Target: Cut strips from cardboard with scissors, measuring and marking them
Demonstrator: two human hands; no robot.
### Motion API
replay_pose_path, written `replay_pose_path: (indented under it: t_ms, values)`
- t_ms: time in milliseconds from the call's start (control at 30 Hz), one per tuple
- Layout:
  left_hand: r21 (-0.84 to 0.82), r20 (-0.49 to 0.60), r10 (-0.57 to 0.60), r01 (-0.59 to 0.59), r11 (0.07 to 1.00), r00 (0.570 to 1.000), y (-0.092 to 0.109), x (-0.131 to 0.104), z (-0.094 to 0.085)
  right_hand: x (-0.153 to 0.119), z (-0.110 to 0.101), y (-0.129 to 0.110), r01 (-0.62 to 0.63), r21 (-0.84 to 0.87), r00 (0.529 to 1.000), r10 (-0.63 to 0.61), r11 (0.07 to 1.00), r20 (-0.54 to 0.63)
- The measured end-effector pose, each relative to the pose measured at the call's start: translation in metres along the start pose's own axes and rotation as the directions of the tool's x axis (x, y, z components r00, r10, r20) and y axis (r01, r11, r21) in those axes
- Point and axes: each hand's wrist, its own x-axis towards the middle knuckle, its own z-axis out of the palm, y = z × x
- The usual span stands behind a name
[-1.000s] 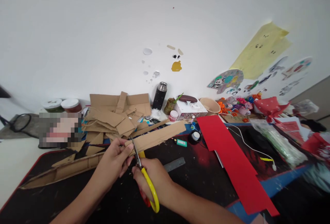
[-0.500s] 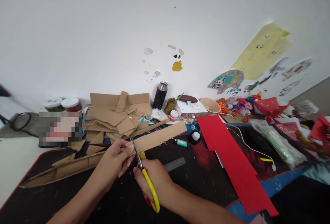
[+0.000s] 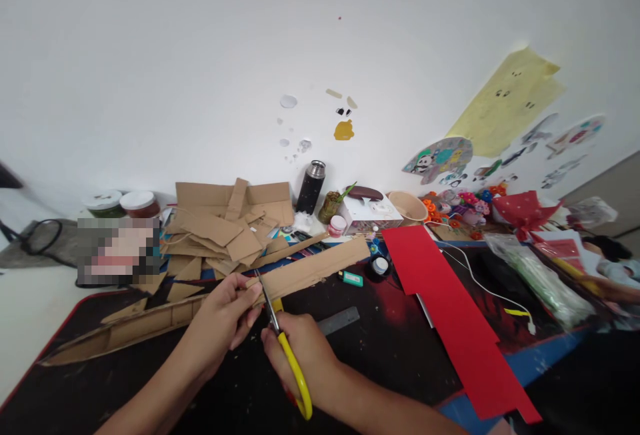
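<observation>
A long cardboard strip (image 3: 315, 265) is pinched near its left end by my left hand (image 3: 235, 308), thumb on top. My right hand (image 3: 303, 348) grips yellow-handled scissors (image 3: 295, 371), their blades lying across the strip just right of my left thumb. Part of the handles is hidden by my right hand. To the left, a long, narrow cardboard form with low walls (image 3: 130, 328) rests on the black mat (image 3: 200, 401), its right end hidden behind my left hand. A grey metal ruler (image 3: 340, 320) lies just beyond my right hand.
Cardboard scraps (image 3: 210, 228) are heaped at the back left. A black flask (image 3: 310, 188), a tissue box (image 3: 370, 211) and a beige bowl (image 3: 407, 207) line the wall. Red card (image 3: 450, 315) lies on the right, near a white cable (image 3: 470, 265). A green eraser-like block (image 3: 351, 278) sits mid-table.
Both hands, the scissors and the strip have shifted slightly right. At the far right edge, a red item has gone from view and a blurred hand or arm shows there.
</observation>
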Motion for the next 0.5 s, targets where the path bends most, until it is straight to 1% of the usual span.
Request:
replay_pose_path:
  t_ms: [100,200,300,367,500]
  values:
    - [-0.043,-0.023,-0.002,0.001,0.999,1.000,-0.0022,-0.0012,0.0029,-0.0014,-0.0009,-0.0014,0.005,0.022,1.000,-0.005,1.000,-0.004]
    - [-0.062,-0.015,-0.001,0.000,0.998,1.000,-0.0051,-0.0006,0.0052,-0.0020,0.0002,0.0001,0.005,0.048,1.000,-0.005,0.999,-0.002]
    - [-0.057,-0.008,-0.011,0.010,0.998,1.000,-0.0062,0.0006,0.0050,-0.0019,0.0042,0.0027,-0.072,0.152,0.996,0.065,0.986,0.054]
    - [-0.050,-0.008,-0.015,0.015,0.999,1.000,-0.0049,0.0007,0.0035,-0.0021,0.0064,0.0035,-0.105,0.228,0.991,0.083,0.968,0.103]
    - [-0.018,-0.003,0.016,-0.016,1.000,1.000,0.0017,-0.0019,0.0000,-0.0057,0.0013,-0.0003,-0.078,0.300,0.991,0.042,0.951,0.125]
